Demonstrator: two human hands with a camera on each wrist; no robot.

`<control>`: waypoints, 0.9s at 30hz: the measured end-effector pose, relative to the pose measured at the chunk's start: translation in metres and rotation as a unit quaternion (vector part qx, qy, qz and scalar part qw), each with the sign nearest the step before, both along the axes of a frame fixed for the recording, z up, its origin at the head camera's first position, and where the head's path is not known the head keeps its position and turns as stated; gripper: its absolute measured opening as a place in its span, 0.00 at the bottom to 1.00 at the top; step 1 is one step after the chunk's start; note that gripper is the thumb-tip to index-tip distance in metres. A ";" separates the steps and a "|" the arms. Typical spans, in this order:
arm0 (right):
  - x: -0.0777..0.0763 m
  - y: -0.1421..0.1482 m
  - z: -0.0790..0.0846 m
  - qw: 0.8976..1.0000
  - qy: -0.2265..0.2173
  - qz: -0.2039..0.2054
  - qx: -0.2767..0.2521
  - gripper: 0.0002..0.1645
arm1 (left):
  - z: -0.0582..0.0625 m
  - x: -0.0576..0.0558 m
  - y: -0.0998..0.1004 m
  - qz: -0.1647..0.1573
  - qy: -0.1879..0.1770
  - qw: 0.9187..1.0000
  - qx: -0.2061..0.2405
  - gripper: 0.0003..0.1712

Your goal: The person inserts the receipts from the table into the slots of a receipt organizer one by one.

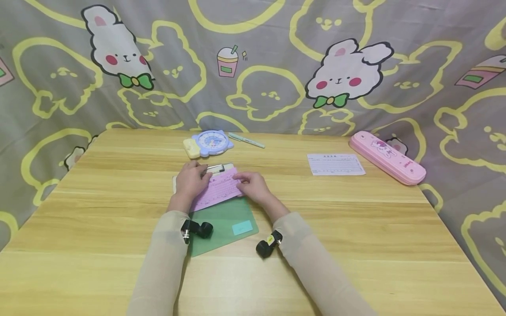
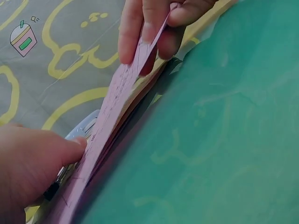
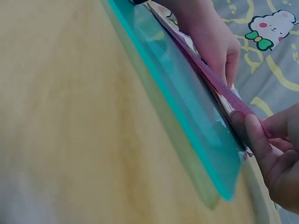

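A pink printed sheet [image 1: 215, 193] lies aslant over the top of a clipboard, whose metal clip [image 1: 215, 168] shows at the far edge. My left hand [image 1: 191, 180] holds the clipboard by its clip end, the thumb [image 2: 70, 148] at the sheet's edge beside the clip; its other fingertips are partly hidden. Between thumb and fingers, my right hand [image 1: 254, 188] pinches the sheet's right edge, which is lifted in the left wrist view. Below the sheet, a green translucent plastic cover [image 1: 221, 224] carries a light blue label [image 1: 242, 228].
Behind the clipboard are a blue round toy clock [image 1: 212, 142], a small yellow block-like item [image 1: 191, 148] and a pale green pen [image 1: 247, 140]. To the right lie a white lined card [image 1: 336, 164] and a pink pencil case [image 1: 387, 157]. A patterned curtain [image 1: 269, 57] hangs behind the table.
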State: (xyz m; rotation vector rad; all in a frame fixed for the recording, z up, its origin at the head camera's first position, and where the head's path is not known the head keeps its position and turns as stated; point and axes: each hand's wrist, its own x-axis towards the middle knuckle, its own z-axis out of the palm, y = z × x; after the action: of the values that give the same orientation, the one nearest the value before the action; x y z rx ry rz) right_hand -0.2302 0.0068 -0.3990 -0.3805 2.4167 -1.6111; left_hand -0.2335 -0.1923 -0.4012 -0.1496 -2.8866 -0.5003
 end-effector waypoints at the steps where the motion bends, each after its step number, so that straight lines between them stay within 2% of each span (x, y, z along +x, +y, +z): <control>1: 0.000 -0.001 0.000 1.000 -0.008 -0.001 -0.004 0.17 | 0.000 0.000 0.000 -0.003 0.001 1.000 -0.003 0.22; 7: 0.000 -0.005 0.002 0.999 -0.039 -0.005 -0.012 0.18 | -0.001 -0.001 -0.001 -0.025 0.008 0.999 -0.033 0.21; 13: -0.001 -0.008 0.001 0.999 -0.047 -0.010 -0.006 0.18 | -0.002 -0.001 -0.002 -0.029 0.018 0.998 -0.059 0.19; 27: -0.006 -0.013 0.007 0.998 -0.055 -0.019 0.016 0.18 | -0.001 -0.001 0.000 -0.014 0.016 0.998 -0.053 0.18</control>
State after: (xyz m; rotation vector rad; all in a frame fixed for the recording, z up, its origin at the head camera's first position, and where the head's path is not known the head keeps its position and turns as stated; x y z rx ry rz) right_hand -0.2358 -0.0066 -0.3918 -0.2349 2.3782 -1.5641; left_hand -0.2345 -0.1924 -0.4022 -0.2111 -2.8846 -0.3474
